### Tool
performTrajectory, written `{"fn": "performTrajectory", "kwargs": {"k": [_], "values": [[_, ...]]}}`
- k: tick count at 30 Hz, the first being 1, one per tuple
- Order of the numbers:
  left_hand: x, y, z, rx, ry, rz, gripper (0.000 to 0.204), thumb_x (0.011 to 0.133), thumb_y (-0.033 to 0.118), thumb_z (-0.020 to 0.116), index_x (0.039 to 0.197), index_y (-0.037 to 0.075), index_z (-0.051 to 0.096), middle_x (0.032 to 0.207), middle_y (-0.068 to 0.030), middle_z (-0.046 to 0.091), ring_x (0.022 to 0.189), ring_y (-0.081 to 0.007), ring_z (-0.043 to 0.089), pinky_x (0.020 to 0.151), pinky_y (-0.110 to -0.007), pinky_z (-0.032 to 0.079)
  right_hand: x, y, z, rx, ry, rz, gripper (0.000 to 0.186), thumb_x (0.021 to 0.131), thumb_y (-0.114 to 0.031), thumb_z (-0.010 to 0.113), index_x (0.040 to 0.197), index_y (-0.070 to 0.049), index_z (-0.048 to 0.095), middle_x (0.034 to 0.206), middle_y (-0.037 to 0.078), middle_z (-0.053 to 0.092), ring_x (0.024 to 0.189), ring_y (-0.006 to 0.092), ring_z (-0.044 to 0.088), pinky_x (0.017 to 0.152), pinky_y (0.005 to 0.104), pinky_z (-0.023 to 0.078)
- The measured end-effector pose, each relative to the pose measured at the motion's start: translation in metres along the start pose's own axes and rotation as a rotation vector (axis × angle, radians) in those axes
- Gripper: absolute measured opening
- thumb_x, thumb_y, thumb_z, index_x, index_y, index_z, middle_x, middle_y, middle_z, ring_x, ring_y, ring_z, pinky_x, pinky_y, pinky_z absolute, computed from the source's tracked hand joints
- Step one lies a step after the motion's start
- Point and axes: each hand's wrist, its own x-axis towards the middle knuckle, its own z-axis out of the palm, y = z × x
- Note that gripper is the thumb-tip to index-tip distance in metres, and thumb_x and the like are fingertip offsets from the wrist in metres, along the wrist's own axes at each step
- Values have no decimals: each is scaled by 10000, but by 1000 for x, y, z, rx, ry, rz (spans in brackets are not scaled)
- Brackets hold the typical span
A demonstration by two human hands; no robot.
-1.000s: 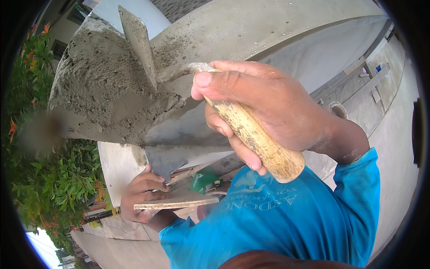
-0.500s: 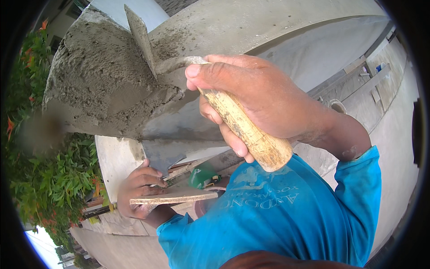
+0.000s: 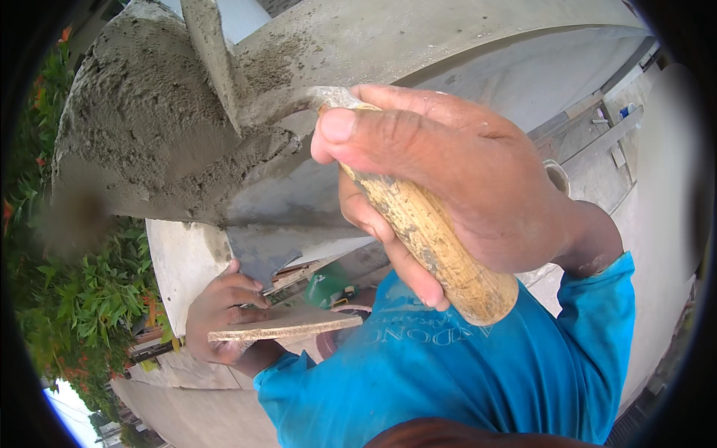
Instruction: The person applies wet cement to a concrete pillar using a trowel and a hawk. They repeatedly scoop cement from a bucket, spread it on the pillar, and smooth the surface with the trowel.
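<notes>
My right hand (image 3: 478, 172) is wrapped round the wooden handle of a trowel (image 3: 448, 250), thumb on top near the bent metal neck. Seen nearly edge-on, the mortar-smeared blade tilts up against a rough patch of wet grey mortar (image 3: 142, 112) on a concrete ledge. Whether the blade presses into the mortar is hard to tell. Lower on the left, my left hand (image 3: 224, 310) holds a thin flat board (image 3: 287, 327), which appears edge-on, below the ledge. Its fingers curl by the board's left end; the underside grip is partly hidden.
A smooth concrete wall (image 3: 418, 37) curves away beyond the mortar. Leafy green plants (image 3: 82, 299) with orange-red tips crowd the left side. A green object (image 3: 327, 287) lies below, behind the board. Planks (image 3: 605, 142) and a pipe end (image 3: 556, 178) show at right.
My right hand and the trowel handle have come closer and swung down to the right, while the blade shifts slightly up-left. The left hand and board have barely moved.
</notes>
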Motion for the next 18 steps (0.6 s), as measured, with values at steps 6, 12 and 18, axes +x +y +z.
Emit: {"fn": "performTrajectory", "kwargs": {"k": [6,12,18], "values": [[7,19,0,52,7,-115,403,733,300,564,881,-12,771,958,-171,719,1049,-387,649,1179,-572,301,7,-8,3,220,101,261,439,1017,-405,520,968,31,552,662,121,584,465,215,611,428,354,497],[6,19,5,40,65,-93,409,715,287,568,871,-32,770,912,-170,724,1015,-384,662,1180,-566,309,14,4,3,187,159,260,428,1005,-396,543,988,31,569,638,128,593,459,222,610,430,346,502],[15,22,-3,15,-2,-115,281,753,205,626,865,-11,765,957,-151,724,1043,-374,657,1187,-557,298,-30,-54,-48,239,54,4,328,977,-293,651,1127,-11,578,815,106,656,627,228,665,563,334,550]]}}
